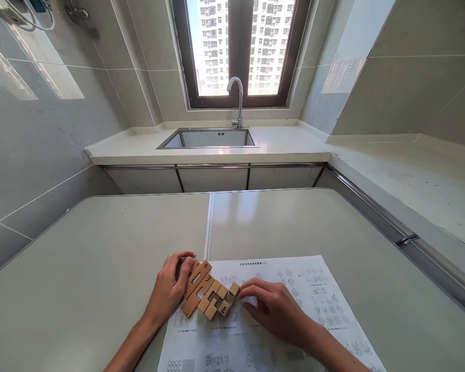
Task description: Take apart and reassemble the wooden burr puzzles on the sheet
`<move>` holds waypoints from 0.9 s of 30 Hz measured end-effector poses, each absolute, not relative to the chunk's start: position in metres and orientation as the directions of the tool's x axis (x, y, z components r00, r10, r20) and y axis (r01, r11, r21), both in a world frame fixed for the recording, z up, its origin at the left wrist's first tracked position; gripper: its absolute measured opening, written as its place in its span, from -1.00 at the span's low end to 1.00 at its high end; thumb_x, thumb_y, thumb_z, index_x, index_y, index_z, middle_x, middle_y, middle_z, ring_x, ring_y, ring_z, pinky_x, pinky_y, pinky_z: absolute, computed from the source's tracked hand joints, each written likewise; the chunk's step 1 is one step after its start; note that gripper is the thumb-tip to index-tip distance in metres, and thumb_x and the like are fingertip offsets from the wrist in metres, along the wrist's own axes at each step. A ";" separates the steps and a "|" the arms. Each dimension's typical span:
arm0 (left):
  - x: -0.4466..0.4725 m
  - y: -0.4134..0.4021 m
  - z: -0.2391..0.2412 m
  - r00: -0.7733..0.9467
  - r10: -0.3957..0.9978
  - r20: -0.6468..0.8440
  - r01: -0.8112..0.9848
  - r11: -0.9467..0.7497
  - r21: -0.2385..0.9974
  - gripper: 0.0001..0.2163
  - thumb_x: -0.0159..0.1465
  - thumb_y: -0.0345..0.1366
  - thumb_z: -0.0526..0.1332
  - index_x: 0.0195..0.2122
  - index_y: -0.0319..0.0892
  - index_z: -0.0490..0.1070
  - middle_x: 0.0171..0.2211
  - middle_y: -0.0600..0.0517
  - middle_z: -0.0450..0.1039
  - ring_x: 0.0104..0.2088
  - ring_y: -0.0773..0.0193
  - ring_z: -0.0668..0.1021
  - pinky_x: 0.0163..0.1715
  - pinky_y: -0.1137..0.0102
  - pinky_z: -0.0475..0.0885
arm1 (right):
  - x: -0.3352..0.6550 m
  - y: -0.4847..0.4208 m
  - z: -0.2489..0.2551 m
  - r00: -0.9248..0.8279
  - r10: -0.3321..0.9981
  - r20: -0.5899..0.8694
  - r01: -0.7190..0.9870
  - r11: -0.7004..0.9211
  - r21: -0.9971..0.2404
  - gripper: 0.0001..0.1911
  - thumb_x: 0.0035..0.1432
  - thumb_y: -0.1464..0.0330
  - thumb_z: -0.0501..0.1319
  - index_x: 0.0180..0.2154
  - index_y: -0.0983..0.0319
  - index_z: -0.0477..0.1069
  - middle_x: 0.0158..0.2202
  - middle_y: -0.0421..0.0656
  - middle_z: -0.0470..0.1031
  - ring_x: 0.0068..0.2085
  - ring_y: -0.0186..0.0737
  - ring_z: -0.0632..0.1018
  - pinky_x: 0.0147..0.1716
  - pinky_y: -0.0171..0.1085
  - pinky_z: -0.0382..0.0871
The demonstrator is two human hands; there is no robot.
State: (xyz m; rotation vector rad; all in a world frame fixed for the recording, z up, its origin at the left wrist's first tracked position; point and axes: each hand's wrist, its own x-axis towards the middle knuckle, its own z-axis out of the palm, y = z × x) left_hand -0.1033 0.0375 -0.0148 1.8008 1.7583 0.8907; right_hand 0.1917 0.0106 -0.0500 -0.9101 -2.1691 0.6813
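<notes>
A cluster of light-brown wooden puzzle blocks (pixel 202 293), some marked with black numerals, lies interlocked at a slant on a printed paper sheet (pixel 279 336). At the cluster's upper left end, my left hand (pixel 170 284) grips the blocks, with its thumb against the edge and its fingers curled; part of that contact is hidden. Beside the rightmost small block (pixel 234 288) is my right hand (pixel 273 308). Its fingertips reach the block's side or stop just short; I cannot tell which. The thumb and index finger of that hand are apart, with nothing visible between them.
The sheet, covered with small line drawings, lies on a pale table (pixel 101 274) with a seam (pixel 208 222) down its middle. Beyond stand a white counter (pixel 287 142), a sink (pixel 209 146) and a faucet (pixel 239 101) below a window. Another counter ledge (pixel 422 181) runs along the right.
</notes>
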 end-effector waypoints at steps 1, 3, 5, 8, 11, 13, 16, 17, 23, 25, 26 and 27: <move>-0.103 0.038 -0.015 -0.025 0.992 0.127 0.691 -0.075 0.719 -0.62 0.46 0.08 0.05 0.01 -0.04 0.49 0.00 -0.06 0.57 -0.04 0.03 0.62 0.01 0.14 0.51 | 0.192 0.011 -0.049 -0.542 0.745 0.390 0.394 0.635 -0.664 -0.79 0.33 0.51 0.21 -0.11 0.09 0.48 -0.09 -0.19 0.66 -0.37 -0.30 0.61 -0.36 -0.33 0.40; -0.102 0.039 -0.015 -0.018 0.991 0.130 0.696 -0.081 0.713 -0.62 0.43 0.09 0.09 0.01 -0.05 0.49 0.01 -0.07 0.58 -0.01 0.01 0.61 0.02 0.13 0.51 | 0.191 0.011 -0.047 -0.559 0.726 0.400 0.381 0.654 -0.654 -0.77 0.32 0.52 0.21 -0.09 0.09 0.48 -0.07 -0.18 0.67 -0.23 -0.24 0.67 -0.28 -0.32 0.44; -0.103 0.040 -0.015 -0.024 0.992 0.125 0.691 -0.074 0.719 -0.61 0.43 0.09 0.09 0.02 -0.06 0.49 0.02 -0.09 0.59 -0.01 0.00 0.61 0.01 0.12 0.51 | 0.191 0.010 -0.046 -0.557 0.722 0.409 0.379 0.660 -0.649 -0.77 0.33 0.52 0.20 -0.10 0.09 0.48 -0.08 -0.18 0.68 -0.24 -0.25 0.67 -0.27 -0.32 0.45; -0.105 0.041 -0.016 -0.052 0.994 0.099 0.671 -0.038 0.740 -0.59 0.43 0.11 0.08 0.02 -0.07 0.49 -0.01 -0.09 0.60 -0.04 0.00 0.63 -0.03 0.14 0.53 | 0.191 0.010 -0.047 -0.539 0.733 0.415 0.387 0.653 -0.650 -0.78 0.34 0.52 0.16 -0.12 0.09 0.47 -0.10 -0.17 0.68 -0.40 -0.30 0.61 -0.38 -0.33 0.42; -0.107 0.042 -0.016 -0.073 0.994 0.083 0.640 -0.017 0.769 -0.59 0.42 0.12 0.10 0.00 -0.07 0.50 -0.06 -0.06 0.62 -0.13 0.04 0.65 -0.13 0.20 0.56 | 0.192 0.010 -0.047 -0.533 0.743 0.404 0.396 0.641 -0.657 -0.79 0.35 0.51 0.14 -0.14 0.11 0.47 -0.13 -0.16 0.67 -0.53 -0.35 0.49 -0.47 -0.32 0.37; -0.108 0.042 -0.015 -0.088 0.993 0.075 0.606 -0.006 0.796 -0.59 0.41 0.13 0.10 -0.01 -0.07 0.50 -0.11 -0.04 0.64 -0.25 0.10 0.66 -0.24 0.25 0.56 | 0.193 0.010 -0.047 -0.539 0.741 0.401 0.400 0.644 -0.652 -0.79 0.35 0.50 0.13 -0.14 0.11 0.47 -0.12 -0.15 0.67 -0.53 -0.35 0.48 -0.47 -0.32 0.37; -0.109 0.041 -0.012 -0.140 0.987 0.084 0.550 0.007 0.835 -0.60 0.40 0.13 0.11 -0.04 -0.07 0.50 -0.12 -0.01 0.64 -0.28 0.12 0.65 -0.27 0.28 0.55 | 0.194 0.009 -0.044 -0.575 0.713 0.401 0.417 0.677 -0.606 -0.76 0.33 0.52 0.15 -0.08 0.11 0.47 -0.08 -0.14 0.65 -0.36 -0.27 0.60 -0.36 -0.30 0.42; -0.109 0.041 -0.011 -0.159 0.983 0.095 0.534 0.004 0.846 -0.60 0.40 0.12 0.12 -0.06 -0.07 0.50 -0.10 -0.02 0.65 -0.20 0.09 0.66 -0.20 0.27 0.56 | 0.193 0.009 -0.043 -0.597 0.700 0.393 0.434 0.693 -0.575 -0.73 0.32 0.53 0.16 -0.06 0.10 0.47 -0.06 -0.14 0.64 -0.32 -0.26 0.62 -0.34 -0.30 0.42; -0.110 0.038 -0.008 -0.216 0.969 0.116 0.460 -0.004 0.888 -0.64 0.39 0.08 0.14 -0.09 -0.10 0.49 -0.05 -0.05 0.63 0.00 0.03 0.62 0.04 0.19 0.50 | 0.181 0.011 -0.036 -0.714 0.608 0.348 0.514 0.792 -0.329 -0.66 0.28 0.51 0.22 0.02 0.05 0.47 0.08 -0.16 0.56 -0.38 -0.31 0.60 -0.47 -0.33 0.31; -0.110 0.038 -0.010 -0.221 0.969 0.114 0.446 -0.004 0.895 -0.64 0.40 0.08 0.14 -0.08 -0.10 0.48 -0.02 -0.07 0.61 0.01 0.02 0.62 0.02 0.19 0.51 | 0.177 0.014 -0.034 -0.734 0.579 0.355 0.501 0.814 -0.293 -0.65 0.29 0.50 0.22 0.05 0.04 0.46 0.08 -0.15 0.56 -0.42 -0.34 0.58 -0.48 -0.33 0.32; -0.111 0.037 -0.011 -0.222 0.968 0.117 0.442 -0.007 0.897 -0.64 0.40 0.08 0.14 -0.07 -0.10 0.47 0.00 -0.07 0.61 0.03 0.02 0.61 0.01 0.19 0.51 | 0.175 0.015 -0.033 -0.745 0.563 0.358 0.490 0.826 -0.278 -0.63 0.29 0.49 0.23 0.07 0.03 0.46 0.08 -0.15 0.56 -0.43 -0.36 0.57 -0.47 -0.33 0.32; -0.112 0.038 -0.012 -0.223 0.967 0.123 0.439 -0.013 0.898 -0.64 0.41 0.07 0.13 -0.05 -0.10 0.47 0.03 -0.08 0.59 0.05 0.02 0.60 0.01 0.20 0.52 | 0.174 0.017 -0.032 -0.756 0.545 0.361 0.478 0.838 -0.263 -0.61 0.29 0.50 0.23 0.09 0.02 0.45 0.09 -0.15 0.56 -0.44 -0.37 0.56 -0.47 -0.34 0.32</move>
